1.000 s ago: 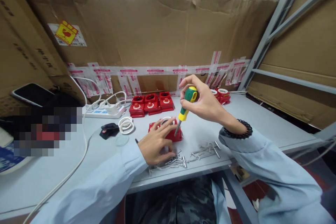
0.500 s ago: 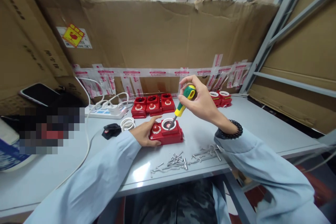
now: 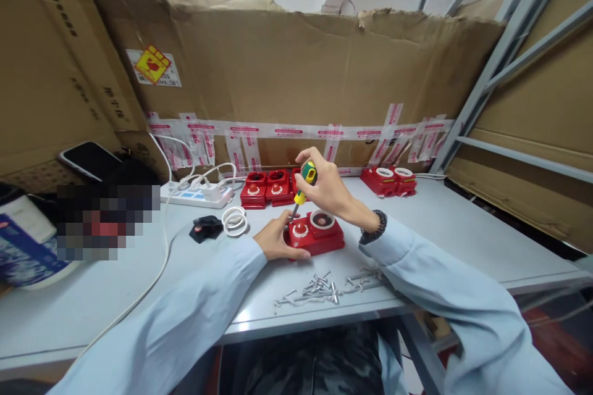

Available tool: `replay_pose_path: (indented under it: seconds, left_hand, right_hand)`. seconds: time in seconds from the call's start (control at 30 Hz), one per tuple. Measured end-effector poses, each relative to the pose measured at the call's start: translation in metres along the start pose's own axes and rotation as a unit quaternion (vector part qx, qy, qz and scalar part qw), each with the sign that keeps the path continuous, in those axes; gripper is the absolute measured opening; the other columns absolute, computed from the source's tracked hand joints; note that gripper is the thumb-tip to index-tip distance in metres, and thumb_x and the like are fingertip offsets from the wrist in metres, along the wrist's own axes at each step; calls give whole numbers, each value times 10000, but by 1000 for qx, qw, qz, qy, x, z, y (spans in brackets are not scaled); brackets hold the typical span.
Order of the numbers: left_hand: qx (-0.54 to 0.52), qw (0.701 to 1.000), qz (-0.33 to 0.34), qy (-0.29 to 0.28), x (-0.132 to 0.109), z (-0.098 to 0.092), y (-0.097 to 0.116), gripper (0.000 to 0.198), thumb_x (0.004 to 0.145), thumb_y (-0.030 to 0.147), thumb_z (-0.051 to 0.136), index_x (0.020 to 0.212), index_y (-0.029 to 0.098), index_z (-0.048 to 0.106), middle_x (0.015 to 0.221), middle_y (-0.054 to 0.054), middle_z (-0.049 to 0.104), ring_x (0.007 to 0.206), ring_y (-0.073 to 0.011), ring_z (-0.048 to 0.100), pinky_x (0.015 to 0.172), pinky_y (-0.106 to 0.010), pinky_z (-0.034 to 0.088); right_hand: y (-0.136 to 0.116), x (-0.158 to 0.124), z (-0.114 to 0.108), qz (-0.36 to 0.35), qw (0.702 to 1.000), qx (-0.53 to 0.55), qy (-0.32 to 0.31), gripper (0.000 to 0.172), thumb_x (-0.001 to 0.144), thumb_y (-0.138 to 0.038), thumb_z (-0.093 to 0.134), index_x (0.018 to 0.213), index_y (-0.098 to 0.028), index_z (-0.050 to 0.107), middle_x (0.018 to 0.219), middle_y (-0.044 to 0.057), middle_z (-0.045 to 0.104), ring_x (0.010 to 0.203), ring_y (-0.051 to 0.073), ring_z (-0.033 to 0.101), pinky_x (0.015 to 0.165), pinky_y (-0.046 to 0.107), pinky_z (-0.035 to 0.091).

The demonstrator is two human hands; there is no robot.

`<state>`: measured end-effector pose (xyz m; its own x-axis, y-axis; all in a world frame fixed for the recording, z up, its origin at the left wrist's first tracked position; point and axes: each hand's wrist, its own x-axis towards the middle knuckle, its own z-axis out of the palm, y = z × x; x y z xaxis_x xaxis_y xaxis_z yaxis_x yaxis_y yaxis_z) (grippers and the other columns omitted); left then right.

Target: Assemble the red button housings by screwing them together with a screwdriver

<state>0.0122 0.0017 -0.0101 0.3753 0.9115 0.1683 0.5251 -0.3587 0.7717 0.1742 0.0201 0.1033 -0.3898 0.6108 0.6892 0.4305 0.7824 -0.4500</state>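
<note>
My right hand [image 3: 327, 187] is wrapped round the green and yellow handle of a screwdriver [image 3: 301, 194], whose shaft points down. Its tip meets the far left corner of a red housing [image 3: 320, 244], close to my left fingertips; the exact contact is too small to make out. On top of that housing are a red dome [image 3: 301, 228] with a white surround and a white ring [image 3: 322, 220] round a dark round opening. My left hand [image 3: 278, 237] grips the housing's left end, thumb along the near side. In front of it lies a pile of loose screws [image 3: 319, 286].
Several similar red housings [image 3: 254, 191] line the back, and two with white rings [image 3: 388, 180] stand at the right. Left are white rings [image 3: 235, 221], a black pouch-like item [image 3: 205, 228], a power strip [image 3: 199, 193] and a trailing white cable [image 3: 162, 268]. Cardboard [image 3: 296, 68] walls the back.
The screwdriver tip has moved from the white-ringed opening to the housing's far left corner. My left hand still holds the housing. The whole view has shifted slightly.
</note>
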Motion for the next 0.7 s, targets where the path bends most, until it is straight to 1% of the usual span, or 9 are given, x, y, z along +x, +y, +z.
replay_pose_path:
  seconds: [0.27,0.47,0.6,0.7]
  left_hand:
    - [13,1000,12,-3,1,-2,5,664,481,511,802,986,195,507,946,-53,692,869,-282,649,776,-391,505]
    - [10,1000,15,-8,1,-3,6,663,492,513,795,1004,195,520,927,-46,696,859,-279,652,762,-382,510]
    - [9,1000,28,-11,2,-3,4,656,505,504,795,1014,186,531,951,-56,696,880,-281,649,795,-390,505]
    - [5,999,38,-10,2,-3,3,691,512,500,794,1056,175,519,978,-70,694,906,-282,646,827,-395,496]
  right_hand:
    - [2,2,5,11,999,-50,2,147,787,-215,486,932,-192,468,744,-10,538,620,116,484,607,236,367]
    - [-6,9,11,11,992,-124,-11,72,803,-219,515,857,-184,483,733,7,557,621,130,486,595,250,339]
    - [-18,13,16,7,982,-184,-35,91,824,-241,527,855,-167,482,801,54,591,690,161,527,633,278,355]
    - [-26,14,20,6,973,-223,-53,131,843,-268,518,889,-149,489,844,91,613,721,182,558,628,288,365]
